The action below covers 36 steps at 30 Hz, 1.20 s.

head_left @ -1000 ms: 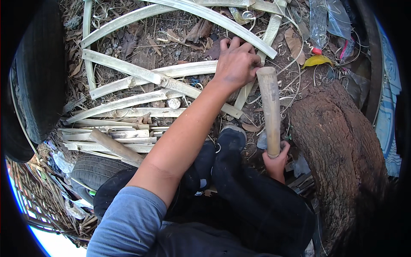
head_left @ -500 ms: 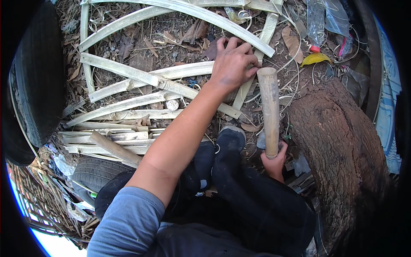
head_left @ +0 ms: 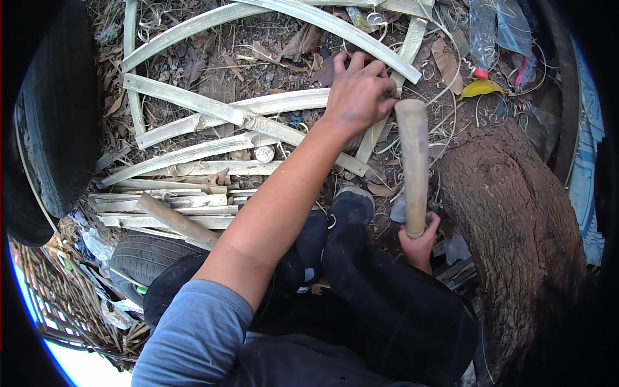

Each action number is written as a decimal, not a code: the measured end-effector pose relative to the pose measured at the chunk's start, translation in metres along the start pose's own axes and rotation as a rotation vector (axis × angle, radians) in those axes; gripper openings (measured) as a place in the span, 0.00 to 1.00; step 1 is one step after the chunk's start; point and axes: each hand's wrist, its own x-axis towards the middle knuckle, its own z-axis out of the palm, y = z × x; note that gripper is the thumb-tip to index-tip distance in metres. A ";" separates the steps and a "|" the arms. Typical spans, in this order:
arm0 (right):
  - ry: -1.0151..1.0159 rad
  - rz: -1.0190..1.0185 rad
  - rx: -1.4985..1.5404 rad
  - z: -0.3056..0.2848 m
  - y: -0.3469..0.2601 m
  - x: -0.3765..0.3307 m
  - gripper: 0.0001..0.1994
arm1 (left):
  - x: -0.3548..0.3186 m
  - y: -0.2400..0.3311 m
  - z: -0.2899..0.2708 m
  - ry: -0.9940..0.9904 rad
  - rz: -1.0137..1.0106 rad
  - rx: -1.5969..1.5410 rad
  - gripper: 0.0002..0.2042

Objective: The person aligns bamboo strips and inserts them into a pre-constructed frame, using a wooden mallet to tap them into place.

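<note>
Wooden stick [head_left: 412, 164] stands upright, its lower end gripped by right hand [head_left: 419, 240], fingers wrapped tight. Farther out, left hand [head_left: 361, 93] presses down, fingers spread, on pale bamboo strips [head_left: 258, 126] on the ground.

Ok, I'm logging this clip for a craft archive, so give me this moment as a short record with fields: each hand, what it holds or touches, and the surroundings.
left hand: reaching forward, palm down, fingers on a pale split bamboo strip on the ground
right hand: gripping the lower end of a thick wooden stick, held upright
ground: more bamboo strips lying crossed on soil with dry leaves
right side: tree trunk
left side: rubber tyre
foot: dark shoe between the hands
</note>
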 end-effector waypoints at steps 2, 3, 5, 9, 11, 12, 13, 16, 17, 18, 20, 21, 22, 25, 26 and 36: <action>0.020 -0.037 0.012 -0.001 0.013 -0.004 0.35 | 0.002 -0.001 -0.001 -0.006 -0.014 -0.018 0.07; 0.030 -0.056 0.019 -0.001 0.019 -0.006 0.35 | 0.001 -0.001 0.000 0.002 -0.010 -0.012 0.07; 0.025 -0.067 -0.018 0.001 0.005 -0.001 0.34 | 0.002 -0.001 0.000 -0.005 -0.009 -0.013 0.07; 0.045 -0.030 0.080 -0.001 0.009 -0.001 0.34 | 0.001 -0.001 0.001 0.015 -0.005 -0.007 0.07; 0.032 -0.077 0.028 -0.003 0.012 -0.003 0.33 | 0.002 0.001 0.000 0.013 -0.004 -0.006 0.07; 0.025 -0.100 0.001 -0.003 0.014 -0.004 0.33 | 0.002 0.002 0.000 0.013 -0.003 -0.005 0.06; 0.028 -0.080 -0.001 -0.002 0.009 -0.003 0.33 | 0.001 0.001 0.000 0.016 -0.002 -0.004 0.06; 0.033 -0.065 0.023 -0.002 0.001 -0.002 0.33 | 0.001 -0.001 0.001 0.013 -0.009 -0.009 0.06; 0.033 -0.091 0.052 -0.003 0.005 -0.006 0.33 | 0.001 -0.001 -0.001 0.002 -0.017 -0.014 0.07; 0.033 -0.116 0.081 -0.004 0.007 -0.008 0.33 | 0.001 -0.001 -0.002 -0.008 -0.026 -0.020 0.07; 0.023 -0.030 -0.040 -0.003 -0.004 0.003 0.33 | 0.001 0.001 0.000 -0.004 -0.008 0.019 0.07; 0.017 0.013 -0.101 -0.002 -0.008 0.006 0.34 | 0.001 0.001 0.000 -0.001 0.000 0.039 0.07; 0.025 -0.031 -0.029 -0.001 -0.001 0.001 0.34 | 0.001 0.001 0.000 -0.005 -0.004 0.022 0.07; 0.030 -0.099 0.025 0.003 0.011 -0.002 0.33 | 0.002 -0.001 -0.001 0.003 -0.008 0.005 0.07; 0.017 -0.062 -0.056 0.002 -0.004 0.002 0.33 | 0.001 -0.001 0.001 0.000 -0.002 0.022 0.07; 0.001 -0.028 0.035 -0.001 0.008 -0.002 0.32 | 0.000 -0.002 0.000 0.000 0.029 0.016 0.07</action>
